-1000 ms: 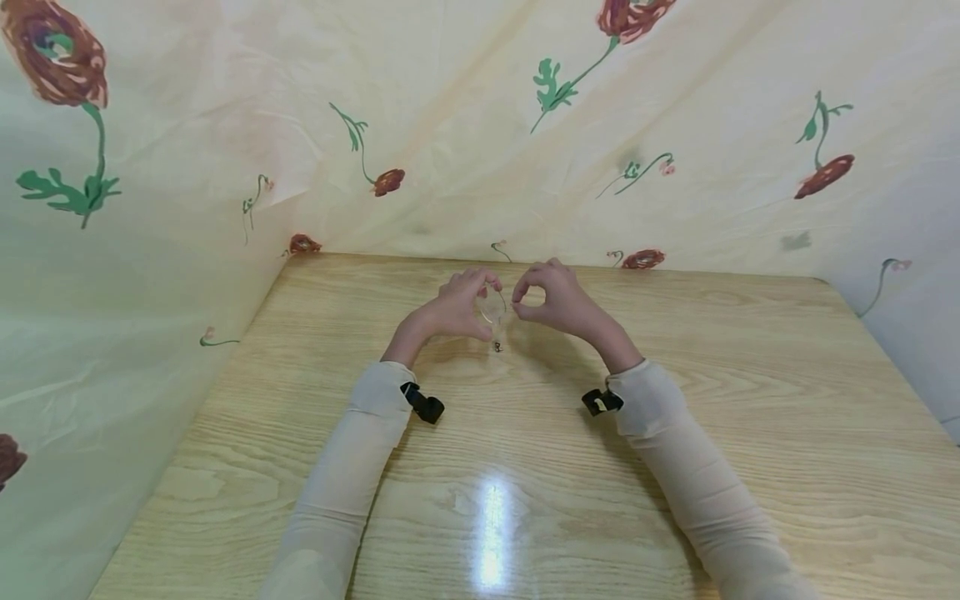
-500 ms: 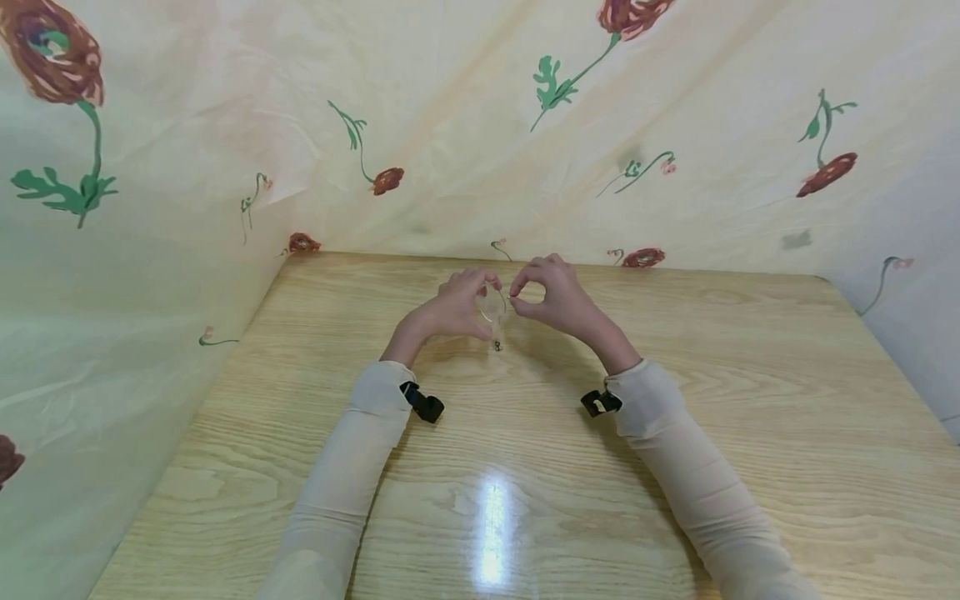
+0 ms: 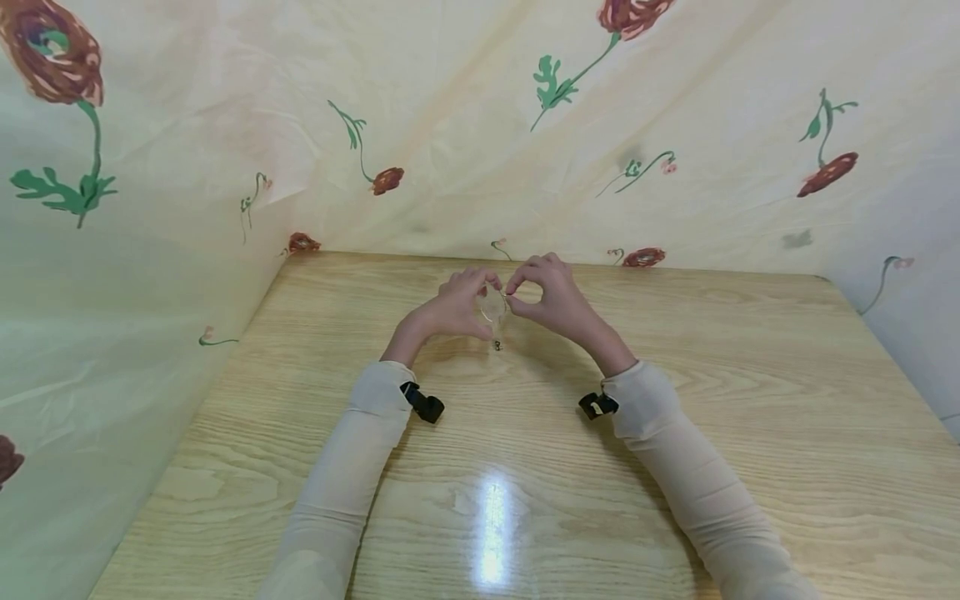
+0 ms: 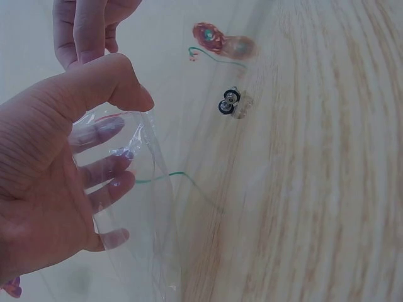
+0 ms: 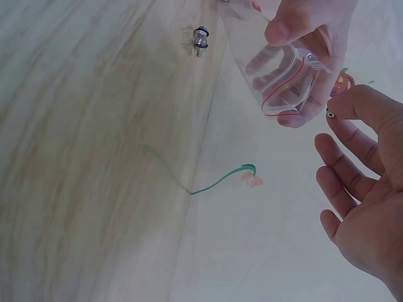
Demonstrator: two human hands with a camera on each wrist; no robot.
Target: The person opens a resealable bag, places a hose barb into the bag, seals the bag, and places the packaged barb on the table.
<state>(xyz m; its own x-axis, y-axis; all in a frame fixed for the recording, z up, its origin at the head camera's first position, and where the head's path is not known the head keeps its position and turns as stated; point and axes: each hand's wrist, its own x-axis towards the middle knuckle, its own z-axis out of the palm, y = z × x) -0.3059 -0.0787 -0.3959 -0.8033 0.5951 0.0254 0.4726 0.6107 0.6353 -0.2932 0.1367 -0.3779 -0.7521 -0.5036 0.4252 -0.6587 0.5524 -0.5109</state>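
Small metal piece (image 5: 330,114), round end showing: I have it clamped between thumb and index finger of the right hand (image 3: 555,296), other fingers loosely curled. I judge the key relation is piece to bag mouth (image 5: 286,80): red-striped, agape, just to the left of the right fingertips and turned toward them; can't tell if they touch. The clear zip-seal bag (image 4: 148,251) runs its long axis away from that mouth, out past the left hand (image 3: 453,306), which is clamped on it, thumb one side, fingers spread behind the film. Right hand's nearer the piece, left owns the bag. Black-ringed metal fittings (image 4: 228,100) sit on the wood-grain table (image 3: 750,358), near the left hand; floral sheet (image 3: 465,125) behind.
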